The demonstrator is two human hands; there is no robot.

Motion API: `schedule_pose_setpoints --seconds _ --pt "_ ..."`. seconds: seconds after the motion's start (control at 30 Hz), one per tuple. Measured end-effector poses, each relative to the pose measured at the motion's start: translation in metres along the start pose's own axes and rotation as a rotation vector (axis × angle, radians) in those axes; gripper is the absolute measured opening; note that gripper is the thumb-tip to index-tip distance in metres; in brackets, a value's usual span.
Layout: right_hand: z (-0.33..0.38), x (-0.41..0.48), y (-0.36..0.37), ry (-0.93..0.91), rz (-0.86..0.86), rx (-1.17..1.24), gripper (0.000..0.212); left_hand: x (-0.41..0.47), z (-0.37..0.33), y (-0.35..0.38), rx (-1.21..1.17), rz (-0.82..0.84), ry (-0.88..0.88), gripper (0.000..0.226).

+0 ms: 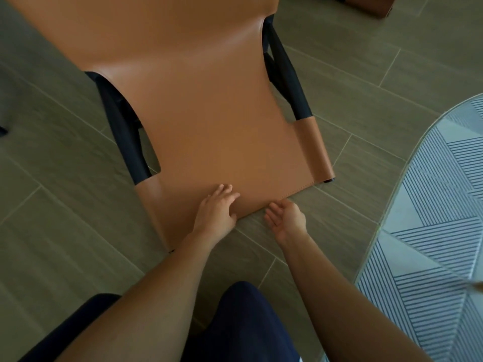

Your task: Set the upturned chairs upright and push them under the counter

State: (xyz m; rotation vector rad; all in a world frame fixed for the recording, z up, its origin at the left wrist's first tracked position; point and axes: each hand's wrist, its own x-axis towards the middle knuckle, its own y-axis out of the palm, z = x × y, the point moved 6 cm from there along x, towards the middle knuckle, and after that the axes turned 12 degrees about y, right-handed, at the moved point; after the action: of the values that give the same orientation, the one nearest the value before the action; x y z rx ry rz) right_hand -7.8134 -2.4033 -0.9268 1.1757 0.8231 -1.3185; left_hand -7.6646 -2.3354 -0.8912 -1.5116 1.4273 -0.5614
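Tan leather chair [209, 113] lies on tiled floor [52, 205], centre to upper left. Far end cut off at top edge. Black frame [122, 126] mostly hidden under leather. Left hand [215, 211] flat on near leather edge, grip slack, fingers straight. Right hand [286, 220] just beside edge, palm up, grip empty; contact unclear.

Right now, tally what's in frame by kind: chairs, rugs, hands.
Tan chair: 1
Cropped tan piece at the top edge, maybe another chair: 1
Striped rug: 1
Hands: 2, left hand and right hand
Total: 5
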Motion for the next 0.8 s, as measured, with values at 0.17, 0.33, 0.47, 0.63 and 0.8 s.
schedule_pose_setpoints --seconds 0.17,0.33,0.47,0.63,0.8 --pt "-0.002 0.004 -0.001 0.01 -0.051 0.003 0.025 -0.01 0.002 0.011 0.133 0.078 0.04 0.065" --pt "-0.005 0.006 0.009 0.086 0.005 -0.027 0.035 -0.01 0.0 0.016 0.177 0.126 0.12 0.071" --pt "-0.007 0.011 0.017 0.158 0.021 0.009 0.022 -0.012 -0.003 0.022 0.209 0.118 0.169 0.072" --pt "-0.008 0.011 0.022 0.221 0.094 0.051 0.017 -0.015 -0.001 0.019 0.26 0.105 0.201 0.074" --pt "-0.005 0.0 0.026 0.237 0.104 0.065 0.028 -0.021 -0.004 0.017 0.359 0.115 0.19 0.078"
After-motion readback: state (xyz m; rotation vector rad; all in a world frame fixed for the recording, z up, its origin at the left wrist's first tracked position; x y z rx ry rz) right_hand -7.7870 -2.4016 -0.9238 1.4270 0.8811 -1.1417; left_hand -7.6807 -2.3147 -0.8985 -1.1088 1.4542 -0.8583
